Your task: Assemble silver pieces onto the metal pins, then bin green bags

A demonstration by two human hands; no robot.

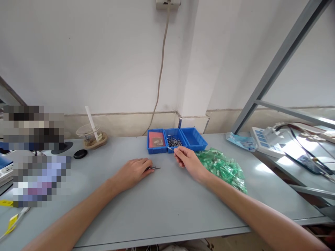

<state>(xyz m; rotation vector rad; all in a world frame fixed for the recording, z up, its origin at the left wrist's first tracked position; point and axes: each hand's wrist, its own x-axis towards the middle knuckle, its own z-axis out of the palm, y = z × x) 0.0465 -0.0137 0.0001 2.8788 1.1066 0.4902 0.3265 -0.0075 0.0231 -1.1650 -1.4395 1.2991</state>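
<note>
The grey worktable (146,216) extends from its front edge to the wall, and both bare forearms reach inward over it. The left hand (134,170) rests palm down on the surface, fingers curled and nearly closed. Thin metal pieces (156,168) project from between its thumb and index finger toward the right; their exact number cannot be told. The right hand (190,160) is positioned farther in, thumb and index finger pinched together on a slender metal piece (170,149), the remaining fingers folded beneath. This piece points to the left, at the front of the middle blue bin.

A crumpled green plastic bag (222,167) lies beside the right forearm. Beyond the hands, three blue bins stand side by side in a row. The left bin (157,150) contains a reddish packet (154,136). The middle bin (183,135) contains a pile of small metal pieces (174,142). The right bin (193,136) shows a bare blue floor.

A black oval object (80,154) lies toward the left, near a clear plastic cup (87,130) with a white tube (90,120). A light-blue packet (242,142) lies at the far right. A cable (162,55) runs down the white wall (117,59) from a box (168,4).
</note>
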